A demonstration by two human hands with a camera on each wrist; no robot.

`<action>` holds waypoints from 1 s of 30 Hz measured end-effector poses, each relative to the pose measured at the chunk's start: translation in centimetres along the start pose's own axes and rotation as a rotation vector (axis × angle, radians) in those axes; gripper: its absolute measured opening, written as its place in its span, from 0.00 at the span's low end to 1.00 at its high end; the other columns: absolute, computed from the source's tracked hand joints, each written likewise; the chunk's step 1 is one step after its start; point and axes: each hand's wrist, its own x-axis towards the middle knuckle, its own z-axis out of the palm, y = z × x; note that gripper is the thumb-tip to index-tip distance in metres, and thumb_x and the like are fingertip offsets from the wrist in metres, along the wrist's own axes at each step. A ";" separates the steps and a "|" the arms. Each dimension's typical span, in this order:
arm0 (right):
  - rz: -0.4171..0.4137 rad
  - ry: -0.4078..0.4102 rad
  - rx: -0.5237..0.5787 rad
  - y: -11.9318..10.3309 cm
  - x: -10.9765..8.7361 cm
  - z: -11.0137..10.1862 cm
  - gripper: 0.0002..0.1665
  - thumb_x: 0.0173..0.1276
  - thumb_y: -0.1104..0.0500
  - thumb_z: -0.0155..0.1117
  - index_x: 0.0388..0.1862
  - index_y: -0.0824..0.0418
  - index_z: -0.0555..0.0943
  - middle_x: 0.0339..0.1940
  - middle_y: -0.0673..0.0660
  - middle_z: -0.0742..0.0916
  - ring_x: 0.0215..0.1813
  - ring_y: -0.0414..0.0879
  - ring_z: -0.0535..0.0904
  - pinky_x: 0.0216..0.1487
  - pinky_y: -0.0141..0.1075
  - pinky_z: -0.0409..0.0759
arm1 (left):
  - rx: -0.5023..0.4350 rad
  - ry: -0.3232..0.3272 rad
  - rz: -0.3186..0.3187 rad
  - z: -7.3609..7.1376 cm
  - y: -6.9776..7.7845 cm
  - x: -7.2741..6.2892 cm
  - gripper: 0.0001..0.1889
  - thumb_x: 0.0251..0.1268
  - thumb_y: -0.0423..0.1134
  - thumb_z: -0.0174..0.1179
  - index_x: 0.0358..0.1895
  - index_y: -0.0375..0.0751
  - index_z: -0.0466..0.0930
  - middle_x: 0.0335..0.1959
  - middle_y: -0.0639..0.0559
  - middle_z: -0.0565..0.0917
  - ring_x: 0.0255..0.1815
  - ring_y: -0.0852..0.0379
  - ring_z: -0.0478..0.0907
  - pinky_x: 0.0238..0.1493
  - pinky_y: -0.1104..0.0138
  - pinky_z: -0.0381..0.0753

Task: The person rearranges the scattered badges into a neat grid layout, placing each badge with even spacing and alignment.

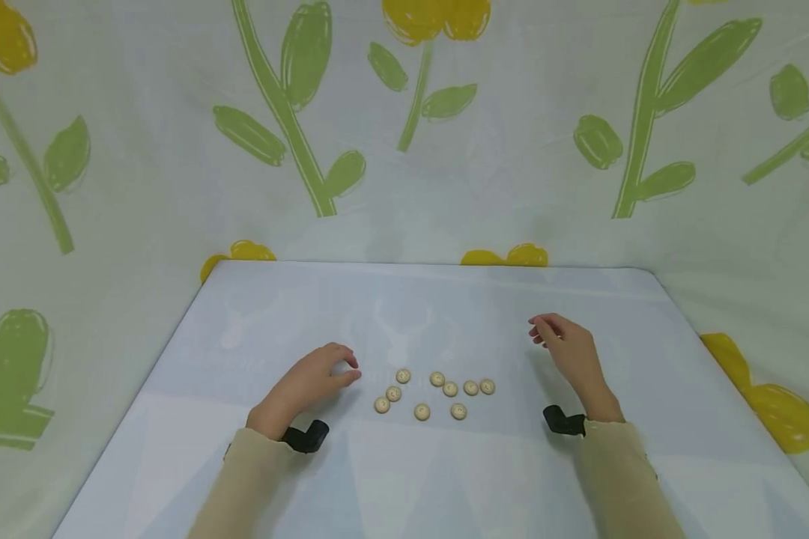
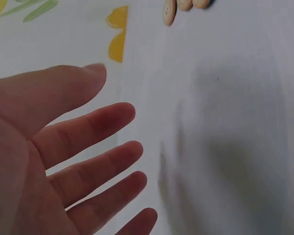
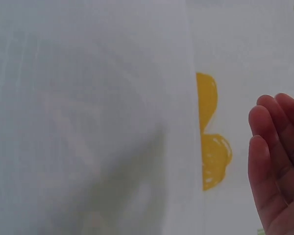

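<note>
Several round, pale wooden buttons [image 1: 450, 388] lie scattered in the middle of the table, the leftmost button [image 1: 381, 405] nearest my left hand. My left hand [image 1: 313, 380] hovers just left of them, thumb and fingers apart and nothing between them. In the left wrist view the fingers [image 2: 95, 159] spread loosely, and a few buttons [image 2: 184, 4] show at the top edge. My right hand [image 1: 566, 348] is raised to the right of and beyond the buttons, its fingers loosely bent and holding nothing. Its fingers [image 3: 277, 147] show at the right edge of the right wrist view.
A white cloth with a faint pattern covers the table [image 1: 445, 479]. Behind and beside it hangs a pale curtain [image 1: 499, 180] printed with green stems and yellow flowers. Black camera straps [image 1: 306, 436] circle both wrists below beige sleeves [image 1: 623, 471].
</note>
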 end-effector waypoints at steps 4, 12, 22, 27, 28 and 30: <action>-0.011 -0.023 0.052 -0.9 -0.3 1.8 0.24 0.68 0.44 0.46 0.45 0.61 0.78 0.33 0.56 0.84 0.35 0.48 0.78 0.29 0.43 0.75 | -0.019 -0.005 0.042 1.5 0.5 0.3 0.07 0.55 0.49 0.59 0.31 0.53 0.77 0.60 0.47 0.68 0.63 0.47 0.59 0.60 0.54 0.58; -0.056 -0.059 0.139 -3.2 -0.4 4.3 0.22 0.67 0.45 0.49 0.43 0.61 0.78 0.32 0.56 0.84 0.34 0.48 0.79 0.30 0.42 0.76 | 0.054 0.001 0.090 3.6 1.1 0.5 0.14 0.43 0.55 0.66 0.30 0.53 0.75 0.64 0.41 0.62 0.66 0.38 0.50 0.62 0.47 0.49; -0.084 -0.095 0.275 -4.9 1.6 7.2 0.20 0.67 0.46 0.49 0.44 0.59 0.78 0.33 0.56 0.83 0.34 0.46 0.79 0.34 0.37 0.77 | 0.065 -0.035 0.051 4.6 1.3 -0.1 0.19 0.38 0.55 0.69 0.34 0.58 0.71 0.68 0.44 0.51 0.69 0.40 0.37 0.62 0.45 0.34; -0.041 -0.096 0.320 -6.5 1.9 8.7 0.23 0.66 0.44 0.49 0.45 0.60 0.78 0.32 0.53 0.83 0.34 0.44 0.79 0.30 0.47 0.76 | 0.074 -0.010 0.071 4.8 1.2 0.1 0.18 0.39 0.53 0.70 0.33 0.58 0.72 0.68 0.43 0.52 0.68 0.39 0.38 0.61 0.44 0.34; -0.026 -0.106 0.311 -7.2 1.6 8.8 0.23 0.66 0.44 0.48 0.45 0.60 0.78 0.32 0.53 0.83 0.34 0.44 0.79 0.31 0.48 0.76 | 0.072 -0.002 0.081 4.8 1.2 0.1 0.18 0.39 0.52 0.70 0.32 0.58 0.72 0.68 0.43 0.52 0.68 0.39 0.38 0.61 0.43 0.35; -0.021 -0.136 0.324 -7.6 1.2 9.2 0.21 0.66 0.46 0.50 0.45 0.61 0.78 0.33 0.54 0.83 0.34 0.45 0.79 0.33 0.46 0.77 | 0.068 0.007 0.089 4.9 1.3 0.1 0.16 0.39 0.52 0.69 0.31 0.59 0.72 0.68 0.43 0.53 0.68 0.39 0.38 0.61 0.43 0.34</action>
